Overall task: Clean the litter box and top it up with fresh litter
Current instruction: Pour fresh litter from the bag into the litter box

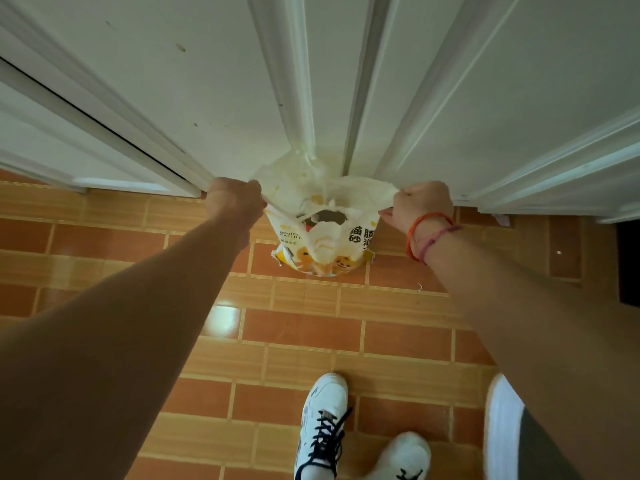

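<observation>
A white and yellow bag of cat litter [320, 247] stands upright on the tiled floor against a white door. Its top is torn open, with a dark gap showing inside. My left hand [235, 199] grips the left edge of the bag's top. My right hand [420, 206], with red and pink bands on its wrist, grips the right edge. Both hands pull the top apart. No litter box is in view.
White panelled doors [207, 81] and frames fill the upper half. Orange and brown floor tiles [311, 327] stretch towards me. My two white trainers [325, 424] stand at the bottom. A dark opening [628, 265] lies at the right edge.
</observation>
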`<state>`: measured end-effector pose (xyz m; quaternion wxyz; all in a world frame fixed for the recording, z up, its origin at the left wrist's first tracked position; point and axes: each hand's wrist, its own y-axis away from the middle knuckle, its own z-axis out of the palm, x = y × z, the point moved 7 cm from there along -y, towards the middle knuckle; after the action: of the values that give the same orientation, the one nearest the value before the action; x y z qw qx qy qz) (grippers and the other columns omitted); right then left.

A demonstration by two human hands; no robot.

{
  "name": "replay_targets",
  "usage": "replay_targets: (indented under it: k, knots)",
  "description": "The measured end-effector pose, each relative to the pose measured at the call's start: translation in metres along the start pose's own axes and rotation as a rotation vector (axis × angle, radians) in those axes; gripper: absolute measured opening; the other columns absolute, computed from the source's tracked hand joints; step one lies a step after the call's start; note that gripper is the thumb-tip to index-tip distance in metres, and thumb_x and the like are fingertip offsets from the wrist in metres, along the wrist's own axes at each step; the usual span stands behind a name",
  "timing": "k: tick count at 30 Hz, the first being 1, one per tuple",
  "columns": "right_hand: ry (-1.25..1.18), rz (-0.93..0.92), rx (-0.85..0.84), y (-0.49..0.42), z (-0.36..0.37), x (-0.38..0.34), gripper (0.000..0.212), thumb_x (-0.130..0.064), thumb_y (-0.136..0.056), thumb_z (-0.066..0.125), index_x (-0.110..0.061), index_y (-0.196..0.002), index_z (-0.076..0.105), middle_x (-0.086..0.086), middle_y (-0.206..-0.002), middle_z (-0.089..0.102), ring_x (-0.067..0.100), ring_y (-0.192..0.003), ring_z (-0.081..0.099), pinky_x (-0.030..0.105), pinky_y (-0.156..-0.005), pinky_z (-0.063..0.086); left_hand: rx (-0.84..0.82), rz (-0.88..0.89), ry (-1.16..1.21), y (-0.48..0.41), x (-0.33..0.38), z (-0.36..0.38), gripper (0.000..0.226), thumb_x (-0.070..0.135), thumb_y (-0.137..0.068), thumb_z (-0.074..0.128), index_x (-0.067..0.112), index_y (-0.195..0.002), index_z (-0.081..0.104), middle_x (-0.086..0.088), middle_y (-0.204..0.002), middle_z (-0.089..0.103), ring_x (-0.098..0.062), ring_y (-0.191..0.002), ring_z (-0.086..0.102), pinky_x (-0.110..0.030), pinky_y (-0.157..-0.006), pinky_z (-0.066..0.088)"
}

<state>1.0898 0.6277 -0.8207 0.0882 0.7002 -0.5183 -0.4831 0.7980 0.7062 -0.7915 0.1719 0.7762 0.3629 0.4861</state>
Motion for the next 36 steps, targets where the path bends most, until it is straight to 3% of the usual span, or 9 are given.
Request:
replay_targets:
  k: [6, 10, 15, 18, 21, 23, 28, 33, 36]
  knots:
    - [0.087, -0.072, -0.002, 0.004, -0.004, 0.0, 0.01, -0.015, -0.085, 0.066, -0.011, -0.09, 0.074, 0.012, -0.089, 0.074, 0.028, -0.084, 0.072, 0.042, -0.073, 0.061, -0.044, 0.064, -0.093, 0.005, 0.007, 0.006, 0.03, 0.011, -0.091, 0.061, 0.01, -0.061, 0.062, -0.012, -0.077, 0.069, -0.028, -0.08, 0.071, -0.051, -0.089, 0.057]
    - [0.05, -0.079, -0.055, -0.03, 0.002, 0.029, 0.021, -0.03, -0.073, 0.057, -0.015, -0.081, 0.07, 0.012, -0.082, 0.073, 0.032, -0.082, 0.072, 0.047, -0.074, 0.06, -0.093, 0.121, -0.146, 0.011, 0.004, 0.002, 0.018, 0.013, -0.088, 0.06, 0.009, -0.072, 0.066, -0.012, -0.079, 0.061, -0.022, -0.076, 0.056, -0.039, -0.073, 0.05]
    - [0.1, -0.114, -0.109, 0.026, -0.031, 0.008, 0.016, -0.021, -0.089, 0.057, -0.011, -0.081, 0.066, 0.015, -0.085, 0.072, 0.031, -0.083, 0.072, 0.046, -0.076, 0.06, -0.136, 0.208, -0.257, 0.032, 0.005, 0.002, 0.006, 0.023, -0.084, 0.062, 0.018, -0.083, 0.066, -0.005, -0.079, 0.056, -0.019, -0.074, 0.051, -0.037, -0.069, 0.043]
    - [0.132, -0.141, -0.13, 0.037, -0.05, 0.015, 0.022, -0.025, -0.092, 0.055, -0.005, -0.099, 0.061, 0.017, -0.097, 0.071, 0.031, -0.09, 0.07, 0.049, -0.082, 0.058, -0.142, 0.276, -0.37, 0.051, 0.012, 0.006, 0.016, 0.027, -0.087, 0.06, 0.012, -0.084, 0.066, -0.011, -0.078, 0.055, -0.024, -0.072, 0.051, -0.034, -0.065, 0.041]
    - [0.204, -0.136, -0.148, 0.052, -0.077, 0.018, 0.045, -0.036, -0.094, 0.052, -0.013, -0.134, 0.052, 0.009, -0.125, 0.063, 0.025, -0.108, 0.064, 0.044, -0.094, 0.052, -0.16, 0.38, -0.568, 0.08, 0.026, 0.011, 0.041, 0.034, -0.096, 0.057, 0.007, -0.126, 0.064, -0.01, -0.116, 0.069, -0.031, -0.11, 0.062, -0.035, -0.084, 0.049]
    - [0.267, -0.157, -0.149, 0.067, -0.102, 0.018, 0.051, -0.04, -0.096, 0.05, -0.018, -0.14, 0.046, 0.004, -0.136, 0.055, 0.023, -0.117, 0.058, 0.042, -0.099, 0.049, -0.181, 0.491, -0.685, 0.104, 0.039, 0.016, 0.054, 0.038, -0.098, 0.056, 0.006, -0.141, 0.053, -0.011, -0.138, 0.06, -0.029, -0.127, 0.055, -0.038, -0.102, 0.043]
    - [0.383, -0.19, -0.154, 0.115, -0.171, 0.018, 0.059, -0.051, -0.093, 0.046, -0.026, -0.146, 0.036, 0.005, -0.131, 0.059, 0.022, -0.104, 0.062, 0.037, -0.085, 0.051, -0.289, 0.66, -0.821, 0.184, 0.066, 0.03, 0.062, 0.045, -0.097, 0.056, 0.007, -0.146, 0.046, -0.016, -0.144, 0.052, -0.031, -0.134, 0.048, -0.04, -0.107, 0.038]
    - [0.412, -0.261, -0.083, 0.168, -0.257, 0.0, 0.065, -0.055, -0.091, 0.047, -0.024, -0.147, 0.036, 0.004, -0.147, 0.045, 0.026, -0.131, 0.047, 0.046, -0.106, 0.041, -0.39, 0.855, -0.911, 0.285, 0.093, 0.04, 0.064, 0.05, -0.094, 0.057, 0.01, -0.144, 0.046, -0.014, -0.146, 0.048, -0.031, -0.133, 0.047, -0.043, -0.104, 0.042]
    - [0.422, -0.312, -0.02, 0.202, -0.308, -0.009, 0.064, -0.054, -0.088, 0.048, -0.026, -0.145, 0.039, 0.004, -0.145, 0.045, 0.027, -0.13, 0.046, 0.049, -0.103, 0.044, -0.409, 0.974, -0.983, 0.34, 0.108, 0.038, 0.066, 0.055, -0.093, 0.055, 0.012, -0.143, 0.047, -0.01, -0.145, 0.049, -0.031, -0.132, 0.047, -0.046, -0.101, 0.046]
